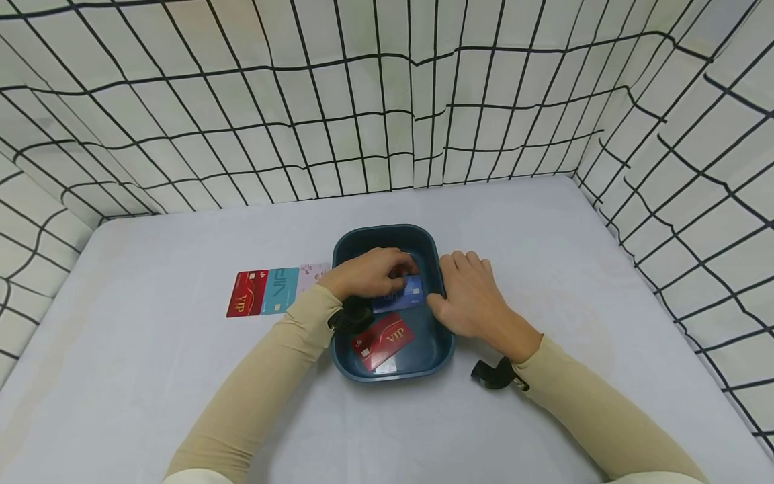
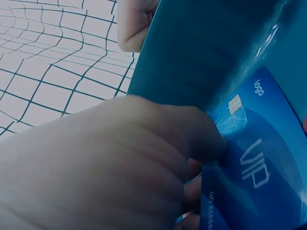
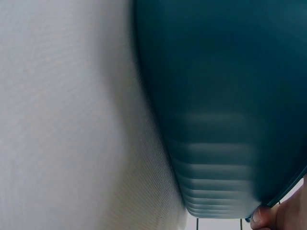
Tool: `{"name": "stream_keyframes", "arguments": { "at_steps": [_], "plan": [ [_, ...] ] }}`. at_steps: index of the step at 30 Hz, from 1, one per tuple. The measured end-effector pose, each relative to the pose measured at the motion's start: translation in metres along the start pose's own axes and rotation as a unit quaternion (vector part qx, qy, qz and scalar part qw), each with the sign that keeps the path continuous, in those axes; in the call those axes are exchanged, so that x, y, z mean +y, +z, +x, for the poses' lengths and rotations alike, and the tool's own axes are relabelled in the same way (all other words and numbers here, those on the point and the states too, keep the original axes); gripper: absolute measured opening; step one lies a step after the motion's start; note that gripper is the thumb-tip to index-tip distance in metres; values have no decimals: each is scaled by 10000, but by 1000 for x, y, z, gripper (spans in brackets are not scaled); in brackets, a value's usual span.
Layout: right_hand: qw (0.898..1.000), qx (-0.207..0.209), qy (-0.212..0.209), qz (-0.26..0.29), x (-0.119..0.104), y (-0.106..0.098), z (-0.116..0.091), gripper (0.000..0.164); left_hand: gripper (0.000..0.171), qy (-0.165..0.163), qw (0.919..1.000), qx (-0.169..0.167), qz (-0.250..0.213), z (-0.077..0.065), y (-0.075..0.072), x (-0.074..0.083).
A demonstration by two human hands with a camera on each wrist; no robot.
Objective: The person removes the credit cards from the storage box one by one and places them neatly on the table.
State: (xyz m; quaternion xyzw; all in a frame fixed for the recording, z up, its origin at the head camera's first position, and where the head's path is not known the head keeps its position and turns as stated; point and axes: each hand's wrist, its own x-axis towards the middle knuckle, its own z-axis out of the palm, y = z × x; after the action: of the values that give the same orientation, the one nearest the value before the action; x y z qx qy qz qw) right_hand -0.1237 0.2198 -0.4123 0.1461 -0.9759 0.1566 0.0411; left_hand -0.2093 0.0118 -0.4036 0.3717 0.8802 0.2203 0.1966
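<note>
A dark blue tray (image 1: 363,373) stands on the white table with several cards in it. My left hand (image 1: 377,272) reaches into it, its thumb on a blue VIP card (image 1: 405,297) and its fingers partly behind the card's far long edge. In the left wrist view that blue card lies face up against the thumb (image 2: 206,136); the fingertips are mostly hidden. A red VIP card (image 1: 387,339) lies nearer the tray's front. My right hand (image 1: 474,296) grips the tray's right rim, and a fingertip (image 3: 261,216) shows at the rim in the right wrist view.
Left of the tray lie a red VIP card (image 1: 246,294), a teal VIP card (image 1: 280,290) and a pale flowered card (image 1: 310,275) in a row. Black wire grid panels (image 1: 338,121) stand round the table (image 1: 181,376) at the back and sides.
</note>
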Motion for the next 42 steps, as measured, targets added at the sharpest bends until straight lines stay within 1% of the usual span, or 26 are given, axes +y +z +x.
{"name": "stream_keyframes", "arguments": {
  "at_steps": [14, 25, 29, 34, 42],
  "plan": [
    [10000, -15, 31, 51, 0, -3, -2, 29, 34, -42, 9999, 131, 12, -4, -4, 6],
    [9999, -2, 22, 145, -2, 1, -4, 31, 36, -51, 9996, 201, -169, -4, -2, 7],
    [9999, -17, 6, 142, -3, 2, -3, 31, 34, 4, 9997, 209, -127, -6, -2, 7],
    [9999, -26, 26, 114, -4, 1, -2, 30, 31, 139, 9995, 249, -102, -10, -8, 9],
    [9999, -71, 82, 23, -2, 0, -1, 33, 28, 238, 9992, 302, -128, -19, -20, 13]
  ]
}}
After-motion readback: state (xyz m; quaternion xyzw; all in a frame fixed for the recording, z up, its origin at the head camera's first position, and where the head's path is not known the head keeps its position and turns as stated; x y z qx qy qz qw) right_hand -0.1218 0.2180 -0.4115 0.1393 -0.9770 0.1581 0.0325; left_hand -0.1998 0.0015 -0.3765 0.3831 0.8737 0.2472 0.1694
